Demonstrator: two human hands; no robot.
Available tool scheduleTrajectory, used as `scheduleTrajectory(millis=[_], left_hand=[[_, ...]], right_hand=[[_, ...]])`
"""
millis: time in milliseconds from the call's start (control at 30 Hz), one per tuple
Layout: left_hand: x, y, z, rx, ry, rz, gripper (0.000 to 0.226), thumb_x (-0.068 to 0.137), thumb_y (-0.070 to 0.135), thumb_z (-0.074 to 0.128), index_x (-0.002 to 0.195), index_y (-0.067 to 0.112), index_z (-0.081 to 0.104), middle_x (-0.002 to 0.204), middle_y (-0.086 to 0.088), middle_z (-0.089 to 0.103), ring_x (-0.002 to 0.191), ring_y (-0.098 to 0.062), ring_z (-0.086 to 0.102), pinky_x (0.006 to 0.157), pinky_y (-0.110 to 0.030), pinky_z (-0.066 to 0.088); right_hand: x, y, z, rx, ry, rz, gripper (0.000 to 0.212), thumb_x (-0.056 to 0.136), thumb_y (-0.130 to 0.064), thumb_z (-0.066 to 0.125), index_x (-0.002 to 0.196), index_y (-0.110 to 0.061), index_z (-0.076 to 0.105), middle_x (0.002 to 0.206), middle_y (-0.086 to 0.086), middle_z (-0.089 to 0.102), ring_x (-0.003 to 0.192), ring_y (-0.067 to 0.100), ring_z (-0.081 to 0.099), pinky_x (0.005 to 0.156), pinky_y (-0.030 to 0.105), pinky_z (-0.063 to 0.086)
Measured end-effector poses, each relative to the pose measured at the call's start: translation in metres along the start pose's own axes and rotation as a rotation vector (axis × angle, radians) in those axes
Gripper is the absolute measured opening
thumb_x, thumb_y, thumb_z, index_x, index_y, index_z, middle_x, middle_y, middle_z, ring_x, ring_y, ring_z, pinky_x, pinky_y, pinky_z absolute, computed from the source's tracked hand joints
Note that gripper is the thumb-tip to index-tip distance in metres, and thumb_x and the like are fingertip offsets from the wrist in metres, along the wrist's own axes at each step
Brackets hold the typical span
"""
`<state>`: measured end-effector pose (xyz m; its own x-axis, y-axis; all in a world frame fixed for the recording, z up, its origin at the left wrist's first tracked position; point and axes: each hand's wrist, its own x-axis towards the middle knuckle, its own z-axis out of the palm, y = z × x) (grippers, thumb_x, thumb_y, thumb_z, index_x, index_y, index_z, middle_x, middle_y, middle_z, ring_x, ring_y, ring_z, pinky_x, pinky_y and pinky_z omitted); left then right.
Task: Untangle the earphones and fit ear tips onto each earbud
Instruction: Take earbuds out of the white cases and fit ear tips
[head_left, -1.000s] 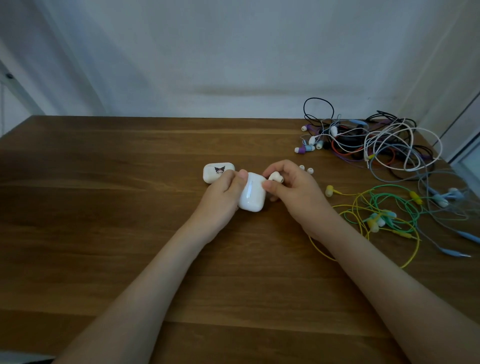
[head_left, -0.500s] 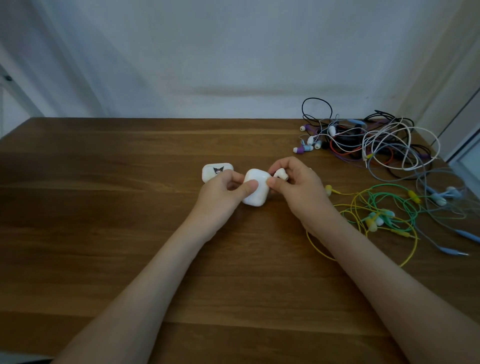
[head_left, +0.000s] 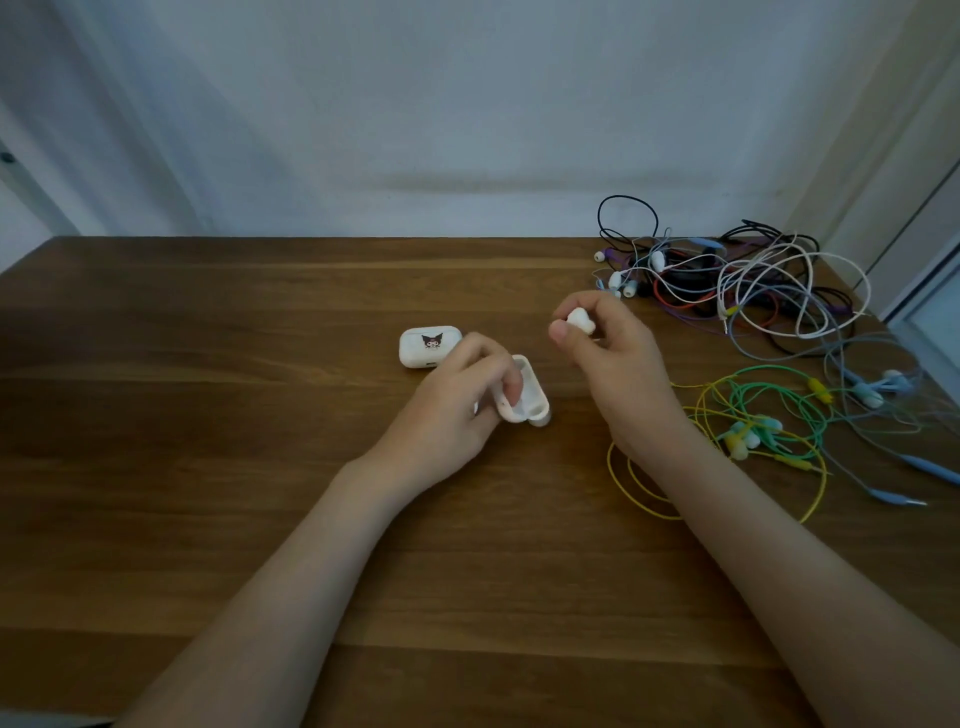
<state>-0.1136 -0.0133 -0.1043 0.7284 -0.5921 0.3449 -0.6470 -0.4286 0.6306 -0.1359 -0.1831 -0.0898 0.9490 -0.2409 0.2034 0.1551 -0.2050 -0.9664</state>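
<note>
While the left hand (head_left: 457, 400) is gripping the open white case (head_left: 524, 397), the right hand (head_left: 608, 353) is pinching 1 white earbud (head_left: 581, 320).

table (head_left: 208, 467): brown wood | wall (head_left: 415, 104): pale, behind | window frame (head_left: 930, 291): far right

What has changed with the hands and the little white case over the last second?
The right hand lifted away up and to the right, taking the white earbud pinched in its fingers. The white case, shut before, now lies open under the left hand, one finger inside. The printed case and the tangled earphones stayed put.
</note>
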Motion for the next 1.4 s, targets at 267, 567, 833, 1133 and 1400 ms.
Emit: scheduleTrajectory(millis=[267,567,833,1133,1400], left_hand=[[-0.0025,0.0038,-0.0059,-0.206,-0.027,-0.109,0.017,0.070,0.009,0.054,0.079,0.023,0.051,0.092,0.005,0.050,0.072,-0.001,0.047,0.066,-0.012,0.038],[-0.0018,0.0059,-0.0032,-0.296,-0.001,-0.160,0.005,0.081,0.019,0.057,0.084,0.023,0.055,0.093,0.002,0.056,0.072,-0.002,0.048,0.068,-0.017,0.041],[-0.0004,0.0098,-0.0044,-0.238,0.049,-0.356,0.033,0.086,0.008,0.061,0.112,0.025,0.050,0.073,0.004,0.048,0.060,-0.001,0.046,0.055,-0.012,0.037],[0.0013,0.0066,-0.0063,0.137,-0.002,-0.435,0.015,0.094,0.034,0.054,0.088,0.027,0.067,0.077,0.010,0.062,0.072,-0.002,0.055,0.059,-0.016,0.039],[0.0016,0.0073,-0.0056,0.127,0.180,-0.387,0.016,0.095,0.029,0.056,0.096,0.020,0.069,0.080,0.011,0.061,0.074,-0.006,0.055,0.064,-0.019,0.041]], right_hand=[[-0.0008,0.0025,0.0009,-0.093,-0.200,0.059,0.021,0.087,-0.013,0.065,0.103,-0.025,0.059,0.095,-0.005,0.060,0.081,0.002,0.055,0.072,0.019,0.048],[-0.0019,0.0024,0.0014,-0.142,-0.252,-0.027,0.021,0.088,-0.010,0.063,0.096,-0.030,0.063,0.102,-0.006,0.056,0.091,0.002,0.053,0.078,0.012,0.046],[-0.0003,0.0056,0.0019,-0.273,-0.311,-0.023,0.024,0.092,-0.009,0.056,0.101,-0.031,0.059,0.101,-0.010,0.062,0.095,0.002,0.058,0.083,0.018,0.048],[-0.0022,0.0073,-0.0008,-0.274,-0.299,-0.073,0.031,0.093,-0.006,0.053,0.099,-0.036,0.059,0.099,-0.018,0.061,0.093,-0.008,0.056,0.078,0.007,0.044],[-0.0021,0.0062,0.0002,-0.259,-0.305,-0.120,0.036,0.092,-0.003,0.054,0.100,-0.038,0.057,0.100,-0.016,0.060,0.096,-0.006,0.055,0.082,0.009,0.046]])
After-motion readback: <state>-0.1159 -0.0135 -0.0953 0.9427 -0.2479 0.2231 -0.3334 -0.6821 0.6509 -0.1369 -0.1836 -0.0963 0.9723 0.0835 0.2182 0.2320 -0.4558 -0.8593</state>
